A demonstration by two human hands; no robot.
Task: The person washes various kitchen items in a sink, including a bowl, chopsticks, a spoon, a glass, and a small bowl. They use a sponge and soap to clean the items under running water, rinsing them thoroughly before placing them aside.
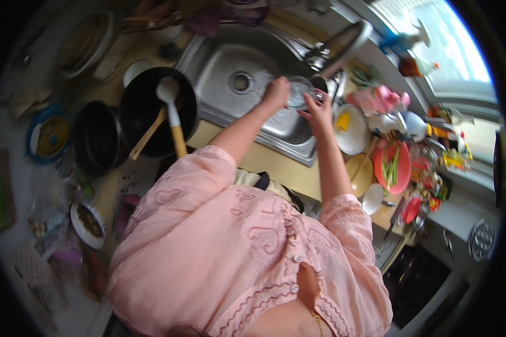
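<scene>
the clear vessel (300, 92) lies between left hand (275, 94) and right hand (319, 111), both grasping it, over the sink (216, 64).

The round vessel (300, 91) in the grip appeared transparent and glossy; glass or plastic could not be distinguished. Beneath the grip, the sink (216, 67) was smooth metal with a soft sheen. Left of the grip, the ladle (174, 116) had a wooden handle. Nearer the body than the grip, the shirt (225, 236) was matt, embroidered cloth.
</scene>
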